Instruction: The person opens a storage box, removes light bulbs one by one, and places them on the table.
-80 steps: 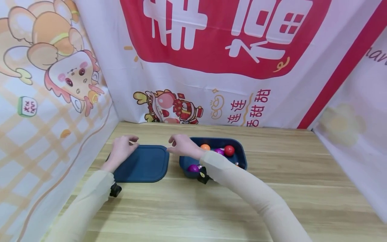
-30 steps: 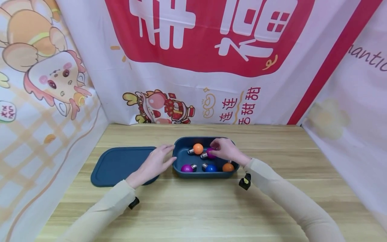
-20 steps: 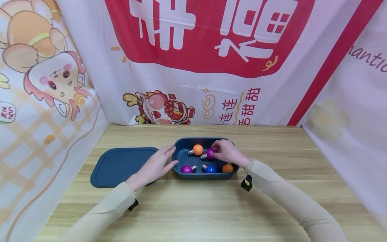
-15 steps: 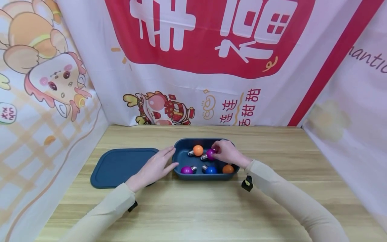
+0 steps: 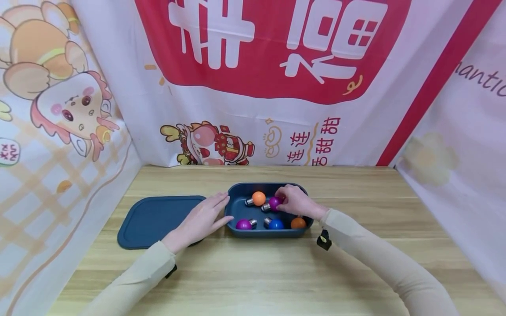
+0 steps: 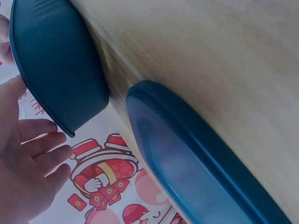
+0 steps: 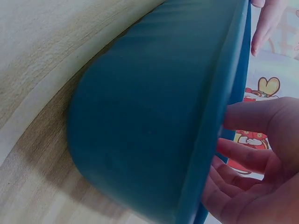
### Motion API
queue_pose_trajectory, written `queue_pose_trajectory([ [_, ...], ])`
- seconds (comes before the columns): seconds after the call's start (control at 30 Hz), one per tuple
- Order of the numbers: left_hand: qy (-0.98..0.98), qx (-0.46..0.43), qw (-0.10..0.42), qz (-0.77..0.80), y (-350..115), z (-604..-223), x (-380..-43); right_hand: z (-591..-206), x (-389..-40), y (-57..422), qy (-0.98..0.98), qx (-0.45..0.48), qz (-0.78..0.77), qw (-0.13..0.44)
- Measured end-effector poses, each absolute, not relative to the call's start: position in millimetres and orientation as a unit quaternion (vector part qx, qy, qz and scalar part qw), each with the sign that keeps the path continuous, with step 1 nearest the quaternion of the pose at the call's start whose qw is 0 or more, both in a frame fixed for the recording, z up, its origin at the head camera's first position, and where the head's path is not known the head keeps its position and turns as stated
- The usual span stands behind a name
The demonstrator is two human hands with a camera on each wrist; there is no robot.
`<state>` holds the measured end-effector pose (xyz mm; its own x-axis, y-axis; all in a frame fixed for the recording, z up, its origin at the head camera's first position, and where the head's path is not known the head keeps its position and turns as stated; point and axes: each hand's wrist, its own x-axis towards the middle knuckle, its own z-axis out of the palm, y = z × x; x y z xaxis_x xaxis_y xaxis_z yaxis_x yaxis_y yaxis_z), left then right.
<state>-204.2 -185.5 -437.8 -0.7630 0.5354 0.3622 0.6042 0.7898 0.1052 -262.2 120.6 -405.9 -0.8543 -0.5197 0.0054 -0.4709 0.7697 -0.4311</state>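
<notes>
A dark blue box [image 5: 265, 233] holds several small coloured light bulbs with metal screw bases. My right hand [image 5: 297, 202] reaches in over its right end and pinches a purple bulb [image 5: 275, 202] between thumb and fingers; in the right wrist view the box wall hides the fingertips. My left hand [image 5: 201, 221] lies at the left end with nearly straight fingers, fingertips at the rim. Also in the box are an orange bulb [image 5: 258, 198], a magenta bulb [image 5: 243, 224], a blue bulb [image 5: 275, 224] and a darker orange bulb [image 5: 298, 223].
A flat dark blue lid [image 5: 154, 219] lies on the wooden table [image 5: 257, 272] left of the box, partly under the left hand. Printed cloth walls [image 5: 221, 101] stand behind and at both sides.
Both hands have moved right since the oldest frame, the left from over the lid to the box's left end. The right hand's fingers have closed on the purple bulb and hardly moved since.
</notes>
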Motion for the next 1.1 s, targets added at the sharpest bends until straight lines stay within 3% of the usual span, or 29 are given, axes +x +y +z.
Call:
queue_pose_trajectory([
  [0.5, -0.935, -0.305, 0.141, -0.109, -188.3, -438.5, -204.4, -408.5, -263.3, 121.8, 0.934, -0.29, -0.201, 0.056],
  [1.1, -0.937, -0.301, 0.137, -0.111, -187.3, -441.4, -205.7, -411.7, -260.9, 116.5, 0.934, -0.278, -0.195, 0.108],
])
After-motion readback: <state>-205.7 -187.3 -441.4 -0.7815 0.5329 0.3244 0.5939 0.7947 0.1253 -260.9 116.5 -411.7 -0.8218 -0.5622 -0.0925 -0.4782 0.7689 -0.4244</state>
